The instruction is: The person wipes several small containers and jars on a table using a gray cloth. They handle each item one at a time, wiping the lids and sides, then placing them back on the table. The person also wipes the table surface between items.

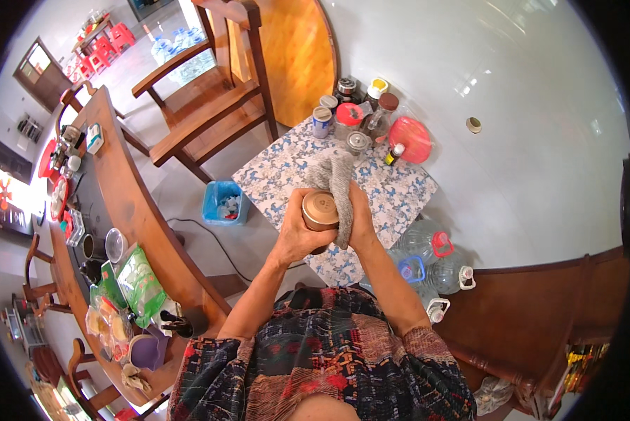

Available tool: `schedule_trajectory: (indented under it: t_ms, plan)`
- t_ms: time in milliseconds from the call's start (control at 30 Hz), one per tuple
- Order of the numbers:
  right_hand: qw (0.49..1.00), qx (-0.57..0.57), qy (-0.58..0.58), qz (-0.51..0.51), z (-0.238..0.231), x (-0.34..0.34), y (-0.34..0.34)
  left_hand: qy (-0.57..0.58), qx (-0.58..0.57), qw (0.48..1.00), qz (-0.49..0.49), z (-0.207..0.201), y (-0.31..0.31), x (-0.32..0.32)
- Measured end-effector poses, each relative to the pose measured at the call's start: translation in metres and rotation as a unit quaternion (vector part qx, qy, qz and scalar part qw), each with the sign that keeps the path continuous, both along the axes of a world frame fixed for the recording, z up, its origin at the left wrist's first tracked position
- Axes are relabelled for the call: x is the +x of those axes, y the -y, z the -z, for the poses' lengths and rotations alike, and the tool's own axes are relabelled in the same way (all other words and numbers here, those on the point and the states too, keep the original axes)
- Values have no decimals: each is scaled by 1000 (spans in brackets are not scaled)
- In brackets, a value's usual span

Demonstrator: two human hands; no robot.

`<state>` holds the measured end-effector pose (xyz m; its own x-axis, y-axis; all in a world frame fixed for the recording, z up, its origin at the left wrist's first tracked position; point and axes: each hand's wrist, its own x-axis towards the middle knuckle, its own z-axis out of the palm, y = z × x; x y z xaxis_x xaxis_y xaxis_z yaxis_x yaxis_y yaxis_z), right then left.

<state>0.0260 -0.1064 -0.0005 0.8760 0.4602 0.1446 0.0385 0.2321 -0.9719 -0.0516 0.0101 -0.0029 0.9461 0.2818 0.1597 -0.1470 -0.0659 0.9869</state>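
Above a small table with a blue-and-white patterned top (276,165), I hold a container with a round tan lid (320,206) in front of me. My left hand (296,228) wraps round its side, fingers closed. A grey cloth (340,184) drapes along the container's right side, and my right hand (360,221) grips it against the container. The right fingers are partly hidden behind the cloth. Beyond my hands are a glass jar with a silver lid (357,142), a jar with a red lid (349,114) and a small dark bottle with a white cap (395,154).
A blue waste bin (212,208) stands on the floor left of the table, near a wooden armchair (209,119). Large clear water jugs (427,243) crowd the table's right side. A long wooden table (146,210) holding bags and dishes curves along the left.
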Motion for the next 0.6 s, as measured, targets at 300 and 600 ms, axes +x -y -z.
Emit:
schedule_trajectory:
  t_ms: [300, 600]
  plan:
    - [999, -9, 19, 37, 41, -49, 7, 23, -270, 962, -20, -10, -12, -5]
    - [893, 295, -337, 38, 36, -47, -3, 53, -260, 958, -110, -14, 10, -3]
